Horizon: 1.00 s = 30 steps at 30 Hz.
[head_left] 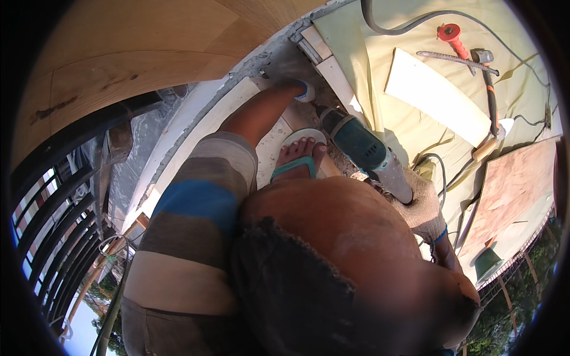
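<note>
My right hand (pixel 421 207), in a beige knitted glove, grips the grey rear handle of a teal power drill (pixel 362 145). The drill angles away from me toward the narrow gap beside my sandalled foot (pixel 300 151); I cannot make out whether its tip touches anything. My left hand is not in view. My bare torso fills the lower middle, beside my striped shorts (pixel 178 261).
A green sheet (pixel 338 41) on the right carries a white panel (pixel 433 95), a red-handled tool (pixel 451 37), a hammer (pixel 490 98), cords and a plywood board (pixel 504 190). Boards (pixel 316 44) edge the gap. Black railings (pixel 62 219) and a wooden surface (pixel 136 35) lie left.
</note>
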Available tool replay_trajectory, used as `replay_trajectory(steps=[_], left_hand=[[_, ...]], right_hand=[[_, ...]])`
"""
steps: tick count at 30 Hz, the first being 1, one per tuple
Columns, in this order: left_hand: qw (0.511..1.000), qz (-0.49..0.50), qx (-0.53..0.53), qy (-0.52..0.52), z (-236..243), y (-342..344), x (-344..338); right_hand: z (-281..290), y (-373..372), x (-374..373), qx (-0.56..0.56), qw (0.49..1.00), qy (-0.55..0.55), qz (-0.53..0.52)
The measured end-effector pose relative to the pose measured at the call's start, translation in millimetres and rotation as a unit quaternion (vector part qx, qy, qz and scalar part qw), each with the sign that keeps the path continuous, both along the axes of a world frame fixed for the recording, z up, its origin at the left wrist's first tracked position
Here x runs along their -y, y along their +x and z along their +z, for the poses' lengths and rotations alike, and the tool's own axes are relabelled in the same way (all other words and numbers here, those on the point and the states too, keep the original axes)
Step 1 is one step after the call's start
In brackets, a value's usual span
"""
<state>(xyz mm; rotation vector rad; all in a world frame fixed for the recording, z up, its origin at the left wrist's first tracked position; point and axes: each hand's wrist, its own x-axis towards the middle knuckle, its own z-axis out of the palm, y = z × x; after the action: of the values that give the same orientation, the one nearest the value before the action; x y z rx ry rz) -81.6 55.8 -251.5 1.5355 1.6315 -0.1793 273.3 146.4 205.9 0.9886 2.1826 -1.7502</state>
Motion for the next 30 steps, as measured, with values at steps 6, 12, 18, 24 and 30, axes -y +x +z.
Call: replay_trajectory(steps=[6,12,18,24,30], left_hand=[[0.959,0.249,-0.103,0.093,46,-40,-30],[0.987,0.126,0.077,-0.056,16,-3,-35],[0.967,0.221,-0.039,0.121,38,20,-29],[0.936,0.313,-0.159,0.009,90,-18,-48],[0.959,0.232,-0.162,0.013,76,-13,-43]], right_hand=[[2,1,-2,0.005,1.000,0.003,0.006],[1,-2,-4,-0.018,0.999,0.009,0.028],[3,-2,-2,0.004,1.000,-0.014,0.005],[6,-4,-1,0.031,0.999,-0.014,0.007],[5,-5,0,0.011,1.000,0.001,-0.005]])
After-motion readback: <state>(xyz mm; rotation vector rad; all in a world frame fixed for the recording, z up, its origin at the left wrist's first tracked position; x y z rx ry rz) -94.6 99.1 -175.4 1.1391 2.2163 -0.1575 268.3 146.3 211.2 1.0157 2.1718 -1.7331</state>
